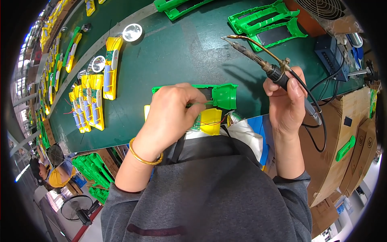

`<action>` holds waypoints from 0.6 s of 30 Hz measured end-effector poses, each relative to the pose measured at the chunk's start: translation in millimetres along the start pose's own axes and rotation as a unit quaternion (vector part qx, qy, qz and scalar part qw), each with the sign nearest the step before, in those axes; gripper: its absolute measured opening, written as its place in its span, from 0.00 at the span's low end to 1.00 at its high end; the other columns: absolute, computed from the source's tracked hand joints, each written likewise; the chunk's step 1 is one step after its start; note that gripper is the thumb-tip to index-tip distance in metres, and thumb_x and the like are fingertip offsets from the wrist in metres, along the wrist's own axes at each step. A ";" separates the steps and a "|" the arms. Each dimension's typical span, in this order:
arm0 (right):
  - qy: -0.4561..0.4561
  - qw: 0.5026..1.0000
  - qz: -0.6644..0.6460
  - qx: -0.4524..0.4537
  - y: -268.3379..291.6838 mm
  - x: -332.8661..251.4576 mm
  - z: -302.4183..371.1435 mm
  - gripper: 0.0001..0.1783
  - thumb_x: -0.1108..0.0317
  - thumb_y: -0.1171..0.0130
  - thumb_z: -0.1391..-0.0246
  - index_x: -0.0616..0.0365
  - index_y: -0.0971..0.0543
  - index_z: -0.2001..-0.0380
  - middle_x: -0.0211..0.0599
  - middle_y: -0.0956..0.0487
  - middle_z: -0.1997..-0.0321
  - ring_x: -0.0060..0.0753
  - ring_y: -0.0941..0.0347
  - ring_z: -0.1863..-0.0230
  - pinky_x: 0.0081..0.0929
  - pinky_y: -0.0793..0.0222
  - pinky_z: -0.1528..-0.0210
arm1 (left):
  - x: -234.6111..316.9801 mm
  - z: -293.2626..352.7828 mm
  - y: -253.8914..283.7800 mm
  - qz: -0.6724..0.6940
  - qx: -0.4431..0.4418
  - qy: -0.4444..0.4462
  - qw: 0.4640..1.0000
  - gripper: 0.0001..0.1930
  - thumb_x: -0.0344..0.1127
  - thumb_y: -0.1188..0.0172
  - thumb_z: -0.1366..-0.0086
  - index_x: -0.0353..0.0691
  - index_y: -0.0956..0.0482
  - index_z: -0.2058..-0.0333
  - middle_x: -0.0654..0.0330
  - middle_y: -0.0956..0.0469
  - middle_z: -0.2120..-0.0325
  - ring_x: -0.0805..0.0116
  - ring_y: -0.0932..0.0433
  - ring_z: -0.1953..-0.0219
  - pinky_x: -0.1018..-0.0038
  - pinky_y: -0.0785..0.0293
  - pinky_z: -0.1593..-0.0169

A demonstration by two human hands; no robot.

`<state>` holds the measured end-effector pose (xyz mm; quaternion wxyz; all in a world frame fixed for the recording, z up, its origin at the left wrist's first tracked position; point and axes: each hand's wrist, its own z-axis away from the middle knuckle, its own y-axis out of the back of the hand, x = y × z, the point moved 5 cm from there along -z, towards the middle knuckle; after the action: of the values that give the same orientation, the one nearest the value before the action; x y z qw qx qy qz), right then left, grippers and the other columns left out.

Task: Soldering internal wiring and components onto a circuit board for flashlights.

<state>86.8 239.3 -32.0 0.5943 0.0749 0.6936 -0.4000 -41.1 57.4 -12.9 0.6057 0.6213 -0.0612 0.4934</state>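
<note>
In my right hand [287, 94] is a soldering iron [275, 74] with a brass-coloured tube along it, its tip raised over the table toward the far left. My left hand [171, 111] is bent over a green plastic housing [225, 96] at the near table edge. Its thumb and index finger are closed together, and whatever is between them is hidden. Just below lies a yellow housing [210, 122] with a green circuit board and thin red wires. A shiny reflector cup [234, 118] sits at its right end. My left hand covers the left part of both housings.
Several yellow housings with batteries [92, 101] stand at the left, near a round lens [132, 32]. Green housing frames [264, 24] lie at the far right. A blue soldering station [331, 56] stands at the right edge, its cable looping below my right hand. Cardboard boxes [326, 149] stand beside the table.
</note>
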 end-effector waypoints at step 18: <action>-0.048 0.979 0.161 -0.120 15.2 -19.8 5.8 0.13 0.67 0.38 0.57 0.63 0.29 0.71 0.35 0.25 0.75 0.21 0.28 0.73 0.17 0.33 0.71 | 13.1 0.2 -12.1 -0.095 0.098 -0.045 0.990 0.04 0.28 0.44 0.47 0.35 0.23 0.78 0.52 0.26 0.79 0.51 0.25 0.76 0.61 0.30 0.71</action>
<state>105.6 253.0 -21.5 0.6879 0.0946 0.6862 -0.2167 -26.2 67.1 -12.2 0.5829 0.7020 0.0194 0.4087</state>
